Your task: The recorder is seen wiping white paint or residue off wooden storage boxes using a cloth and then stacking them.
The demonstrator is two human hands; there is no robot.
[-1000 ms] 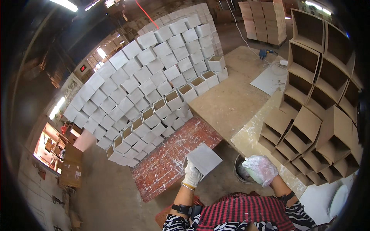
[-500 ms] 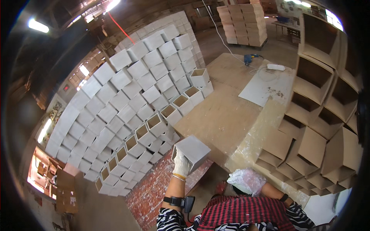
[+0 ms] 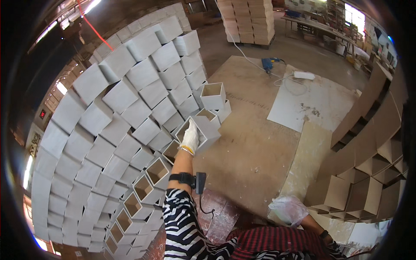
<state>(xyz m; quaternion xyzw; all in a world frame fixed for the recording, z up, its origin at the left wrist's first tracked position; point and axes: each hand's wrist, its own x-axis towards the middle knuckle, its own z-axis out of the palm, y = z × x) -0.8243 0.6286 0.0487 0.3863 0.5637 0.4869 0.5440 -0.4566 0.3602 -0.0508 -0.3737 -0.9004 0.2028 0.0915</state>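
In a white knit glove, my left hand (image 3: pixel 190 138) reaches forward and grips an open-topped white box (image 3: pixel 209 135) by its wall, the fingers inside its mouth. The box is at the row of open white boxes (image 3: pixel 157 170) along the near side of the stack. Whether it rests on them I cannot tell. A single open box (image 3: pixel 212 96) sits higher, just beyond. My right hand (image 3: pixel 288 209) is covered by a clear plastic bag and held low near my body, close to the brown boxes. Its fingers are hidden.
A tall stack of white boxes (image 3: pixel 142 82) fills the left. Brown open boxes (image 3: pixel 346 193) are piled at the right. On the floor boards lie a blue power tool (image 3: pixel 269 64), a cable and a white power strip (image 3: pixel 304 75). A pallet stack (image 3: pixel 247 21) stands behind.
My left hand has carried the white box forward from above the red board to the row of open boxes. The view has shifted closer to the stack. My right hand stays low.
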